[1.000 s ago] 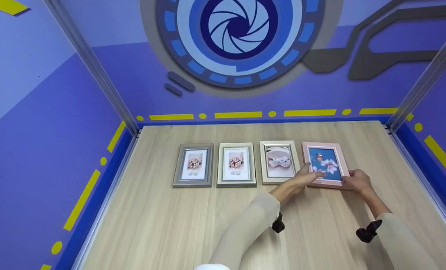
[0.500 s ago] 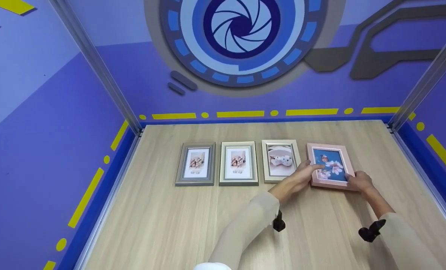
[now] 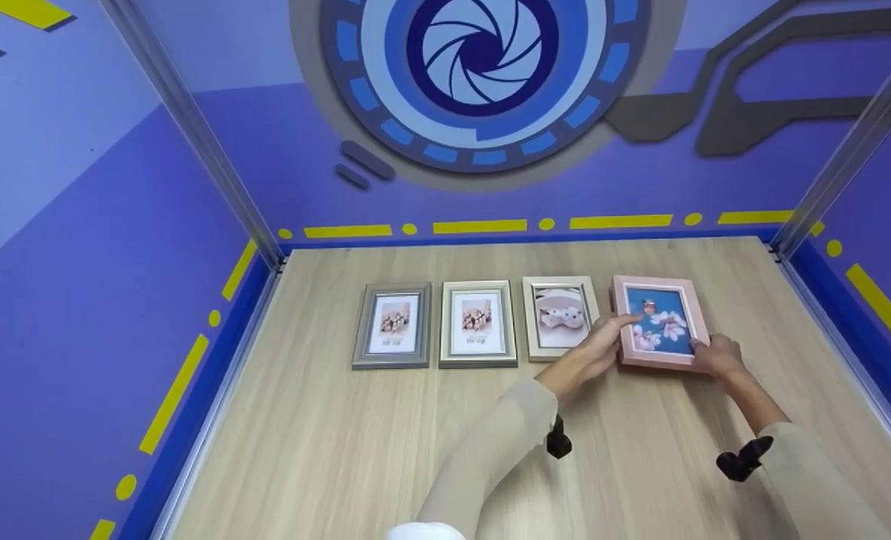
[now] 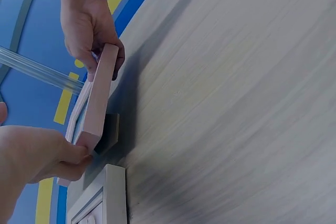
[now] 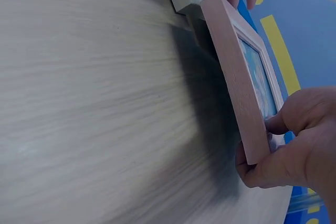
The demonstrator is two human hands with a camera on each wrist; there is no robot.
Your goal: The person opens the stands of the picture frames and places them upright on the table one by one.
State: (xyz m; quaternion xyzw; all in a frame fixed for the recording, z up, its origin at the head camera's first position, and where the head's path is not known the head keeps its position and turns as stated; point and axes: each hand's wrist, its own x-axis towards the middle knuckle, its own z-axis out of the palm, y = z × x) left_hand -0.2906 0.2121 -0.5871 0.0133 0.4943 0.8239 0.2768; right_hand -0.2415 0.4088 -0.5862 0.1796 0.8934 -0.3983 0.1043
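Observation:
A pink picture frame (image 3: 664,315) with a blue flower picture is held between both hands, at the right end of a row of frames. My left hand (image 3: 599,346) grips its left side, thumb on the front. At the lower right corner, my right hand (image 3: 719,355) pinches it, thumb in front and fingers behind. In the right wrist view the pink frame (image 5: 233,77) is tilted, raised off the table with a shadow below. A dark piece (image 4: 109,132) shows behind it in the left wrist view. Nearest my left hand lies a cream frame (image 3: 533,322).
Left of the cream frame lie a silver-champagne frame (image 3: 478,324) and a grey frame (image 3: 392,325), spaced in a row on the wooden table (image 3: 325,450). Blue-purple panels (image 3: 228,157) with metal corner posts enclose the table at the back and sides.
Both hands have shifted the pink frame a little to the right, then slightly away, widening its gap from the cream frame. The other frames stay in place; the head view has shifted slightly.

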